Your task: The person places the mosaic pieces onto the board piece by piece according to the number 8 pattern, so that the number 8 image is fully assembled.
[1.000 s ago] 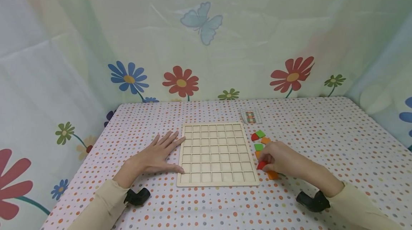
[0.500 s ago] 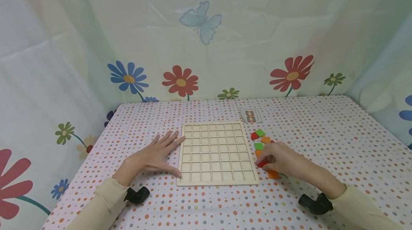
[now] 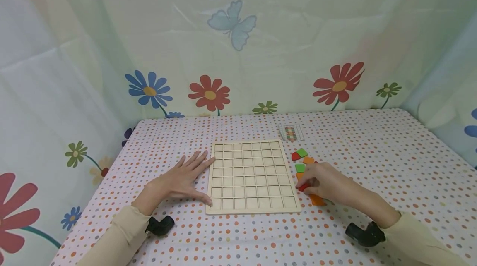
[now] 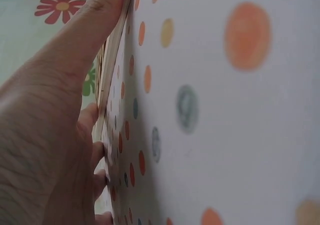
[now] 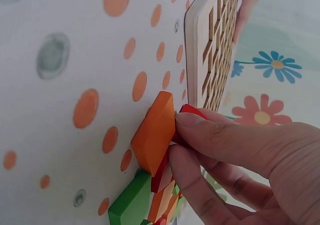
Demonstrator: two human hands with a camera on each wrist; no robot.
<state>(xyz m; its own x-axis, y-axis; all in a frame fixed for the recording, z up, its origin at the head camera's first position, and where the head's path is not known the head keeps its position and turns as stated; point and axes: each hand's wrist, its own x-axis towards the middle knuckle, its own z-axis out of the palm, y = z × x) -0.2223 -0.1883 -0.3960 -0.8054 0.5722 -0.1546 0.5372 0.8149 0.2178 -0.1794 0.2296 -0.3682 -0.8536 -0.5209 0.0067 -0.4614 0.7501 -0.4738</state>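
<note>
A wooden grid board with bare square cells lies flat on the table. My left hand is spread at its left side, thumb and index finger touching the frame and the other fingers on the cloth. Right of the board, my right hand pinches a red tile between thumb and fingers, low among the loose tiles. An orange tile lies right beside the fingertips in the right wrist view, with a green tile next to it. My right hand partly covers the tiles beneath it.
Further along the board's right side lie more tiles, including a green tile, a red tile and an orange tile. A small printed card rests behind them. A floral curtain hangs behind the dotted tablecloth.
My right hand keeps its pinch on the red tile and has shifted only slightly. The left hand has barely moved, its thumb sliding a little along the board's edge.
</note>
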